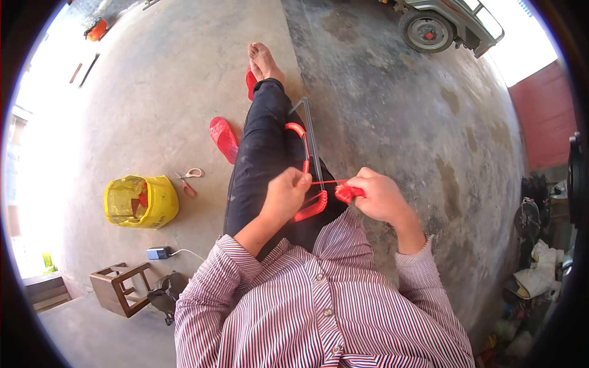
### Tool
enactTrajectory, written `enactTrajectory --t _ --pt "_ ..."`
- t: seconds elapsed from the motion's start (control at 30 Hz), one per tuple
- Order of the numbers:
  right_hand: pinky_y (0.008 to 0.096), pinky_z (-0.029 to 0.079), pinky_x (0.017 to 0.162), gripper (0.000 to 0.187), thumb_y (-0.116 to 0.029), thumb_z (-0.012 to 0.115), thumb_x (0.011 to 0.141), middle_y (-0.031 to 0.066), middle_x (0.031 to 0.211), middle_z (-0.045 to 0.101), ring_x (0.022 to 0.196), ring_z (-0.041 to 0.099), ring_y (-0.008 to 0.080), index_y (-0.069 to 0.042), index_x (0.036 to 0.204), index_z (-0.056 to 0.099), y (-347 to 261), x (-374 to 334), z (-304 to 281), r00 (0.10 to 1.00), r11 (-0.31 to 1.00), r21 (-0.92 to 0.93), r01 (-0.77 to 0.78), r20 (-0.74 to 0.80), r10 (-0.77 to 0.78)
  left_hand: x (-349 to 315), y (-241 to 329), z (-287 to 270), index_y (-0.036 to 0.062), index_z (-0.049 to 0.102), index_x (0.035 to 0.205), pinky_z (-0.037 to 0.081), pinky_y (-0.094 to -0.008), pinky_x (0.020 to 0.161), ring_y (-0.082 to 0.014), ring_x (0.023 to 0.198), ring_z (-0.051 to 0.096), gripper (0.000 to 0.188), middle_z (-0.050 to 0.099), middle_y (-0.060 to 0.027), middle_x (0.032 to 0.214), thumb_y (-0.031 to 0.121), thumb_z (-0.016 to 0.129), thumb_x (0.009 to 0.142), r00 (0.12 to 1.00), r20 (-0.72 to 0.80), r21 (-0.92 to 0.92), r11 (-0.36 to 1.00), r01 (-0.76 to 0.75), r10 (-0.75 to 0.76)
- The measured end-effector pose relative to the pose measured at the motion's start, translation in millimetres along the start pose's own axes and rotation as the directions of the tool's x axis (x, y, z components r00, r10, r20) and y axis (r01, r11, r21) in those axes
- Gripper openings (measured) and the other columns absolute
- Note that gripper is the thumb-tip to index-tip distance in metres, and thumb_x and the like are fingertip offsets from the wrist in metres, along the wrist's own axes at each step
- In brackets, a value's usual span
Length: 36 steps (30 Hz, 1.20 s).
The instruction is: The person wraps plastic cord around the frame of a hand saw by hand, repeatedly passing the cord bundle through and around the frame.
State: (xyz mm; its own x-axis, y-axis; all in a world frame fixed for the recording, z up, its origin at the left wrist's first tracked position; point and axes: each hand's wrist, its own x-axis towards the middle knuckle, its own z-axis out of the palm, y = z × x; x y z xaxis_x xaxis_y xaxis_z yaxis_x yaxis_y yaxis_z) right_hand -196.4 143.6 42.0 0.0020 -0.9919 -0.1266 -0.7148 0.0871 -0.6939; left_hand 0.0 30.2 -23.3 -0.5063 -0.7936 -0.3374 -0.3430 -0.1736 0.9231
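Observation:
Across my lap lies a dark metal frame (311, 138) with long thin bars. Red cord is wound closely around its near end (311, 210) and around a curved part (295, 127) farther up. My left hand (284, 195) is closed in a pinch on the red cord beside the frame. A short taut strand (328, 182) runs from there over the bars to my right hand (379, 196). That hand is closed around a small bundle of red cord (347, 193), just right of the wound end.
On the floor to the left are a yellow bag (161, 202), scissors (188, 182), a red slipper (224, 140), a small blue box (159, 253) with a white cable and a wooden stool (119, 288). A vehicle wheel (427, 32) stands far right. Clutter (540, 270) lines the right edge.

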Motion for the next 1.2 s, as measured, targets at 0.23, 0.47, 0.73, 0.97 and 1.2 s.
enactTrajectory --t 0.23,0.47,0.73,0.97,1.2 --pt "0.0308 0.051 0.076 0.033 -0.003 0.068 0.075 0.0136 0.095 0.061 0.086 0.065 0.0222 0.001 0.108 0.065 11 34 69 0.993 0.990 0.112 -0.082 -0.077 0.091 3 -22 9 -0.0030 0.059 0.104 0.052 -0.0341 0.066 -0.0200 0.069 0.064 0.026 0.066 -0.0149 0.079 0.022 0.057 0.097 0.990 0.010 0.227 0.964 -0.138 0.139" --pt "0.0309 0.049 0.091 0.037 -0.004 0.069 0.081 0.0106 0.114 0.061 0.101 0.063 0.0191 0.002 0.117 0.062 -28 18 32 0.949 0.947 0.295 0.126 -0.314 -0.028 -18 39 -12 0.0007 0.058 0.085 0.046 -0.0280 0.055 -0.0158 0.059 0.057 0.007 0.061 -0.0093 0.070 0.007 0.056 0.089 0.979 -0.103 -0.056 0.982 -0.180 0.174" --pt "0.0420 0.043 0.101 0.028 -0.025 0.055 0.098 0.0115 0.122 0.059 0.116 0.055 0.0233 -0.008 0.120 0.058 -5 0 -45 0.889 0.344 0.857 0.383 -0.443 0.113 -2 35 -6 0.0046 0.058 0.078 0.031 -0.0217 0.044 -0.0082 0.055 0.045 0.016 0.057 -0.0024 0.072 0.014 0.053 0.089 0.963 0.207 -0.512 0.819 0.259 -0.175" --pt "0.0369 0.044 0.067 0.027 -0.030 0.038 0.105 0.0025 0.073 0.045 0.060 0.045 0.0148 -0.004 0.111 0.043 -9 -79 -153 0.912 -0.063 0.911 0.407 -0.410 -0.027 6 23 6 0.0081 0.052 0.094 0.034 -0.0275 0.048 -0.0180 0.067 0.060 0.014 0.061 -0.0071 0.075 0.021 0.052 0.088 0.873 0.222 -0.410 0.770 0.488 -0.435" --pt "0.0262 0.031 0.040 0.022 -0.028 0.036 0.106 -0.0006 0.062 0.036 0.045 0.034 0.0108 -0.007 0.103 0.043 -26 -178 -163 0.832 0.351 0.790 0.502 -0.552 0.053 9 12 7 0.0055 0.052 0.097 0.052 -0.0342 0.060 -0.0247 0.069 0.065 0.015 0.067 -0.0196 0.084 0.015 0.047 0.086 0.791 0.447 -0.400 0.697 0.595 -0.419"
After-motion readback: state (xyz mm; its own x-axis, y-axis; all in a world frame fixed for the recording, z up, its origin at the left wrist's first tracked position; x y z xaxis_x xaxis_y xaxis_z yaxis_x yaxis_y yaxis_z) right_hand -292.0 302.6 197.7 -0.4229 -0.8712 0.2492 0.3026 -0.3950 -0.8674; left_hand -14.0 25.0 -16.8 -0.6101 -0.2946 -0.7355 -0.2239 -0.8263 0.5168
